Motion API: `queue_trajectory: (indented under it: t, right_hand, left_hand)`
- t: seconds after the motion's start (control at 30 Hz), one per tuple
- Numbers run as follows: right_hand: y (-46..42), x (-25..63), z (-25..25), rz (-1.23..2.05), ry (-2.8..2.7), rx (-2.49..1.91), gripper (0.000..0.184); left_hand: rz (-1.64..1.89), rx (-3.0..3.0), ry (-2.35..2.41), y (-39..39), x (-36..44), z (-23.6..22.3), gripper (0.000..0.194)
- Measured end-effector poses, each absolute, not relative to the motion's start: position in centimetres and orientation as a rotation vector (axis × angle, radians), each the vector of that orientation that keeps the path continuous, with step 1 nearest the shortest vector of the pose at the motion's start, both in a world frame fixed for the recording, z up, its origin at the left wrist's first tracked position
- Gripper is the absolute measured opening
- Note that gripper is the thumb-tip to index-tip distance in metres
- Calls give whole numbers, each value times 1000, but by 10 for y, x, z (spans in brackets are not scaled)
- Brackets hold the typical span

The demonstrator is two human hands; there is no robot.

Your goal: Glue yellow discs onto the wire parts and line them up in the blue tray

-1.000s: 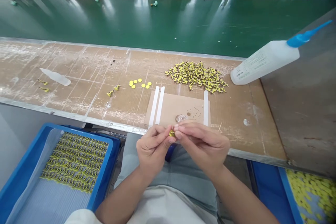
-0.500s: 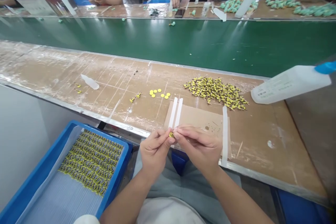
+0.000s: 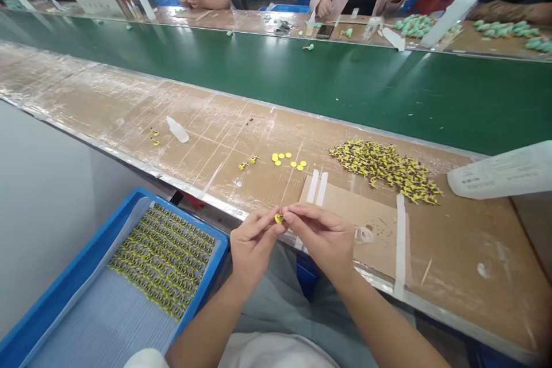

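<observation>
Between the fingertips of both hands, at the bench's front edge, is a small yellow piece (image 3: 279,218) with a rounded face and a darker part. My left hand (image 3: 253,246) pinches it from the left with thumb and forefinger. From the other side, the thumb and fingers of my right hand (image 3: 328,241) close on the same piece and partly cover it. Just beyond the hands lie several flat yellow discs (image 3: 299,167) and a few small yellow figures (image 3: 244,166). A heap of yellow-and-dark small figures (image 3: 383,167) sits farther right.
At lower left, a blue tray (image 3: 81,256) holds rows of yellow-and-dark pieces on a pale liner. Taped cardboard (image 3: 345,201) lies by my right hand. A small white bottle (image 3: 177,129) and a large bottle (image 3: 500,172) lie on the bench. Beyond runs a green belt (image 3: 241,69); people sit across it.
The view has swung left, so the bench and its contents appear farther right. Both hands keep their pinch on the yellow piece, which shows more of its yellow face.
</observation>
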State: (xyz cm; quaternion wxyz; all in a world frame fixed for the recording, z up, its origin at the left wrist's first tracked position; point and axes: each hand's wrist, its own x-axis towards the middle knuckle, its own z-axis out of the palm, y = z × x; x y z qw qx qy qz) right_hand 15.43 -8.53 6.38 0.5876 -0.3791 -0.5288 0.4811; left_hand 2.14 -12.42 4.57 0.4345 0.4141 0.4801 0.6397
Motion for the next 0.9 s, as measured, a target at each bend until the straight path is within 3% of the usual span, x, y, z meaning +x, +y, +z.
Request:
queue_trajectory:
  t: [0.4, 0.67, 0.77, 0.9]
  right_hand:
    - [-89, 115, 60, 1336, -1268, -869, 8]
    - [-96, 66, 51, 1645, -1310, -820, 38]
    - [-95, 64, 46, 1569, -1509, -882, 44]
    - [-78, 79, 34, 1106, -1939, -1168, 40]
  left_hand:
    - [1680, 1055, 1338, -145, -16, 48, 24]
    - [1761, 634, 1351, -173, -51, 44, 25]
    - [1820, 429, 1410, -190, -76, 34, 34]
    - [1865, 133, 1788, -240, -149, -2, 51]
